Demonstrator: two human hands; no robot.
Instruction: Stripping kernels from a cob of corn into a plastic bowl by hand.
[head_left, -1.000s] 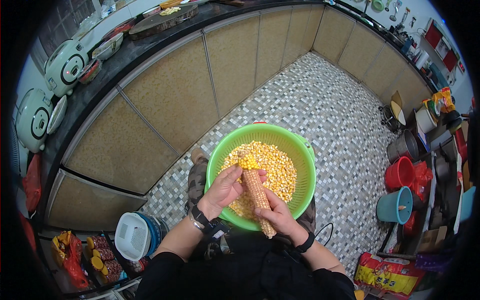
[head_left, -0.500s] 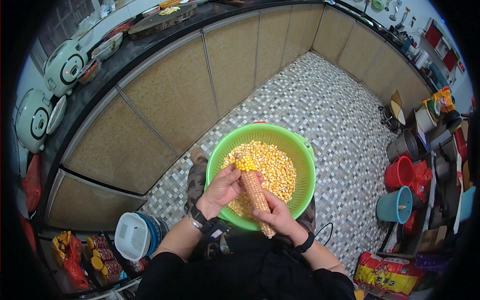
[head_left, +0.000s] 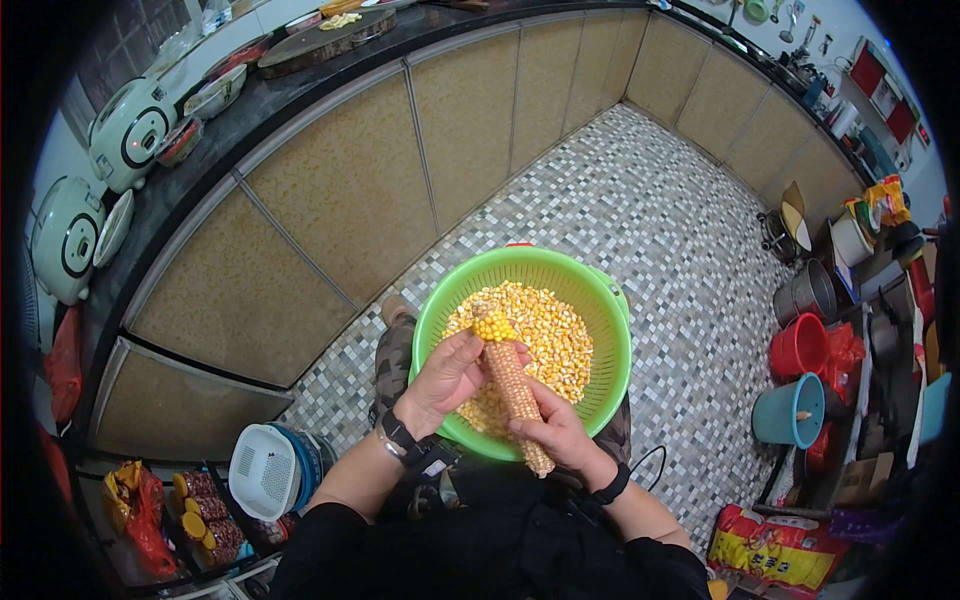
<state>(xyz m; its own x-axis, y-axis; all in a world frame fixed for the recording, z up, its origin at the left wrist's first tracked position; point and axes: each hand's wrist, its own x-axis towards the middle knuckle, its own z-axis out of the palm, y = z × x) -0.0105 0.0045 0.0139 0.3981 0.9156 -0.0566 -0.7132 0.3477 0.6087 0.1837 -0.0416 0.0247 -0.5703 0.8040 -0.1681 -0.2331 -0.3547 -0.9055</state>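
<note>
A mostly bare corn cob (head_left: 512, 378) slants over a green colander (head_left: 609, 385), with a band of yellow kernels left close to its far end. My left hand (head_left: 447, 374) grips the cob from the left, its thumb at the edge of that kernel band. Lower down, my right hand (head_left: 552, 428) is closed round the stripped part, and the cob's near end sticks out below it. Loose corn kernels (head_left: 553, 338) fill the bottom of the colander, which rests in my lap between my legs. Some left-hand fingers are hidden behind the cob.
To my left stand a white basket (head_left: 262, 470) and cupboards (head_left: 330, 180) under a dark counter with rice cookers (head_left: 130, 135). On the right are a red bucket (head_left: 800, 345), a blue bucket (head_left: 790, 410) and a shelf. A dark cable (head_left: 655, 462) lies on the tiled floor.
Hardly anything differs. The cob and both hands have shifted very slightly to the right, and both grips stay on it.
</note>
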